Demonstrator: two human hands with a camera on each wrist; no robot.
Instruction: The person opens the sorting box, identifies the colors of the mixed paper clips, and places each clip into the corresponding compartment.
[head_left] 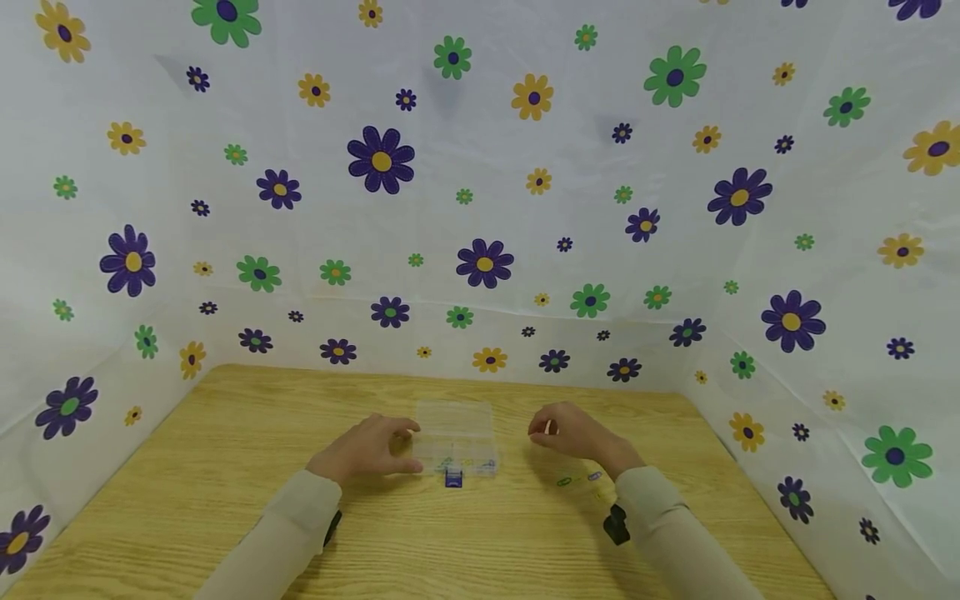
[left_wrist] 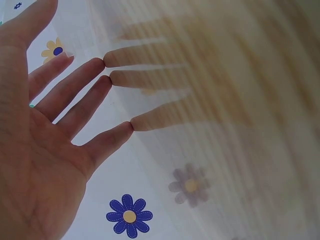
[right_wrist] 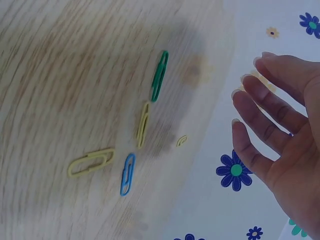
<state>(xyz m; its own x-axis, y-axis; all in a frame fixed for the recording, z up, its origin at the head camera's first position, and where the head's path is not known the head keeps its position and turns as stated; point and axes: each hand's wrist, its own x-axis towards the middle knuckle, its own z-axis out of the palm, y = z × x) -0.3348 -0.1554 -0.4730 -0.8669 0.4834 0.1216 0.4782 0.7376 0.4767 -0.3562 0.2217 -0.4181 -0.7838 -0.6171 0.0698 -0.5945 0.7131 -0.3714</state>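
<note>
A clear plastic compartment box [head_left: 487, 446] lies with its lid [head_left: 454, 417] raised at the back and a blue latch [head_left: 453, 477] at its front. Green, yellow and blue paper clips show in its front compartments. My left hand [head_left: 372, 450] is at the box's left side, thumb and fingers spread; its fingertips touch the tabletop in the left wrist view. To the right of the box my right hand [head_left: 573, 432] hovers above the table, fingers loosely bent and nothing visible in them. Near it lie a green paper clip [right_wrist: 159, 76], two yellow paper clips [right_wrist: 143, 125] and a blue paper clip [right_wrist: 127, 174].
The wood-grain table [head_left: 465, 550] is glossy and mirrors the hands. White flowered sheets [head_left: 480, 208] rise at its back and sides. A small curved yellow piece [right_wrist: 181, 140] shows beyond the clips in the right wrist view.
</note>
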